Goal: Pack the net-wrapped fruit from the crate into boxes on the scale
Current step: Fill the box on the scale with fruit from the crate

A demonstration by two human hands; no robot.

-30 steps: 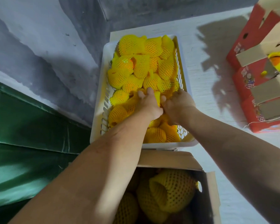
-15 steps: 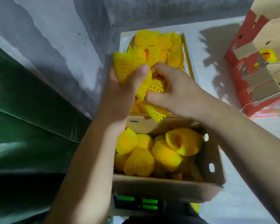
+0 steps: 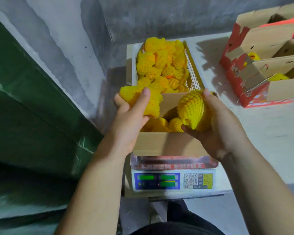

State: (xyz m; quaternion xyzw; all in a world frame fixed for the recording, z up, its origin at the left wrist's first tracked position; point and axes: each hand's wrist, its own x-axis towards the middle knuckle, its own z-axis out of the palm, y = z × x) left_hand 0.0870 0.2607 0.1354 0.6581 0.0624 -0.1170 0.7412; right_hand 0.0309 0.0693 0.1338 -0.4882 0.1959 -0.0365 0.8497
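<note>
Left hand [image 3: 131, 114] wrapped round a net-wrapped fruit [image 3: 141, 100], long axis slanting away to the left, over the box [image 3: 166, 143] edge. Right hand [image 3: 215, 126] cupping another fruit [image 3: 192, 107], tilted, over the box on the scale [image 3: 173, 182]. Beyond both hands, crate [image 3: 193, 72] full of fruit.

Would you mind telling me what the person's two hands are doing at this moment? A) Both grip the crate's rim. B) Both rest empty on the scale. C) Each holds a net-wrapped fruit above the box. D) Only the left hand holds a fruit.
C: the left hand and right hand each grip a net-wrapped fruit over the open box.
</note>
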